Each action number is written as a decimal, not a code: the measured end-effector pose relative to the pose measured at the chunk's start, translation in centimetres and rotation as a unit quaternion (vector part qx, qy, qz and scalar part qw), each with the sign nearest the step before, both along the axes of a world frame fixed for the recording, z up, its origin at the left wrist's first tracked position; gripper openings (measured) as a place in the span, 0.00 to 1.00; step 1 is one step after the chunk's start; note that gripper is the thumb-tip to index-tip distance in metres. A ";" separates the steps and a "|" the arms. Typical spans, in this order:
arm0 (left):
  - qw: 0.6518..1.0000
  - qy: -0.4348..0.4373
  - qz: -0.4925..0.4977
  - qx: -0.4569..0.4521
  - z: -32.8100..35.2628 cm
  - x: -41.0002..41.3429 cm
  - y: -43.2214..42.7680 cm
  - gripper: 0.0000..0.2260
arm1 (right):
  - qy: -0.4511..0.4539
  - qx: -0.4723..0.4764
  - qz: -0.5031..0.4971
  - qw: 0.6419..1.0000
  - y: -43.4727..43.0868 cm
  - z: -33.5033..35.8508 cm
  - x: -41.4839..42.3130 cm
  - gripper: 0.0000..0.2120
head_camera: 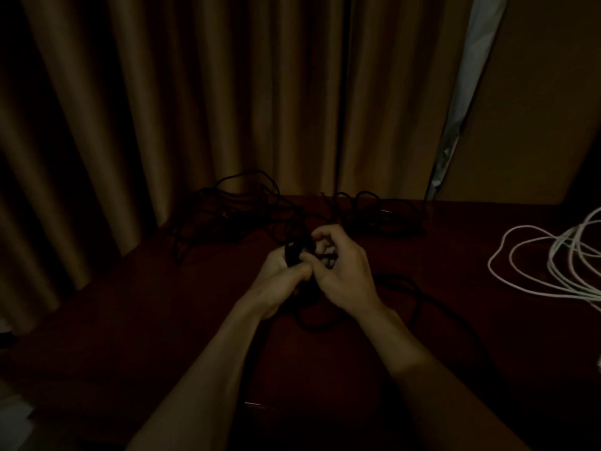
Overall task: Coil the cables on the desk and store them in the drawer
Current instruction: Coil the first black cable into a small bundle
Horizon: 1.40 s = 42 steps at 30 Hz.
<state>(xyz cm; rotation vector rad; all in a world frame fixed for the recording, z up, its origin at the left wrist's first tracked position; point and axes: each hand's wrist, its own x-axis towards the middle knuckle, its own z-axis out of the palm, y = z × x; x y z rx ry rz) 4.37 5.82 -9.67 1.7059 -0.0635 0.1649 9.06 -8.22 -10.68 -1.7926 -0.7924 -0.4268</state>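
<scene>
- Two bare hands are working close together above the table (pixel 130 320), with both forearms reaching in from the near edge.
- The left hand (pixel 279 271) is wrapping its curled fingers round a gathered bundle of black cable (pixel 294 252), holding it upright.
- The right hand (pixel 341 271), touching the left, is pinching a strand of the same bundle between its thumb and bent fingers.
- Slack from the bundle is trailing beneath the hands and looping over the table nearer the camera and to the right.
- Three other heaps of cable are lying on the table. A loose black tangle (pixel 237 206) is sitting behind the bundle to the left. A second black tangle (pixel 383 213) is sitting behind it to the right. One white cable (pixel 579 291) is sprawling in wide open loops well to the right and running out of view.
- Bare tabletop is lying open to the bundle's left and toward the camera, while the far edge is crowding against the curtain.
- The table is showing a dark red, matt surface, and the cables are looking thin, round and limp.
- Behind the bundle, a brown curtain (pixel 195 109) is hanging in deep vertical folds, with a pale strip of fabric (pixel 471 76) showing at its right edge.
</scene>
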 end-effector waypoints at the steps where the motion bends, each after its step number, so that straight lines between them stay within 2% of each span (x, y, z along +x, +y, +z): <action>1: 1.000 -0.005 -0.014 0.010 0.0 -0.1 -0.1 0.10 | 0.003 0.013 -0.008 1.000 0.1 0.0 0.2 0.11; 4: 0.998 -0.026 -0.051 0.028 -0.1 -0.1 -0.3 0.11 | 0.011 0.029 -0.005 1.000 0.0 0.2 0.2 0.08; 7: 0.998 -0.031 -0.044 0.036 -0.2 0.1 -0.2 0.05 | 0.035 0.040 0.012 0.999 -0.1 0.3 0.0 0.06; 8: 0.999 -0.027 -0.029 0.027 -0.4 0.2 -0.1 0.03 | 0.048 0.041 0.018 0.998 -0.1 0.3 0.1 0.06; 14: 0.996 0.011 0.030 -0.084 -0.2 0.4 0.1 0.11 | 0.145 0.022 0.065 0.987 -0.5 -0.1 0.2 0.07; 17: 0.988 0.022 0.048 -0.143 0.2 0.4 0.2 0.09 | 0.123 -0.006 0.058 0.991 -0.8 -0.4 0.5 0.06; 20: 0.977 0.036 0.069 -0.196 0.5 0.4 0.5 0.08 | 0.030 -0.103 0.007 0.994 -1.3 -0.7 1.1 0.07; 22: 0.978 0.044 0.075 -0.188 0.4 0.3 0.4 0.10 | -0.004 -0.110 -0.010 0.994 -1.4 -0.7 1.3 0.09; 26: 0.991 0.038 0.062 -0.111 0.0 0.3 -0.3 0.12 | -0.042 -0.042 -0.050 0.997 -0.7 -0.9 1.0 0.13; 31: 0.989 0.037 0.039 -0.139 0.1 0.4 -0.4 0.17 | -0.052 -0.019 -0.025 0.998 0.7 -0.9 0.1 0.15; 34: 0.991 0.029 0.036 -0.122 0.1 0.4 -0.6 0.24 | -0.016 -0.046 -0.019 0.999 0.6 -1.0 0.3 0.18; 40: 0.989 0.014 0.080 -0.121 -0.1 0.4 -0.6 0.22 | 0.069 -0.060 0.087 0.992 0.8 -1.1 -0.4 0.23; 42: 0.988 0.006 0.080 -0.131 -0.2 0.5 -0.4 0.17 | 0.081 -0.063 0.101 0.990 0.8 -0.9 -0.5 0.25</action>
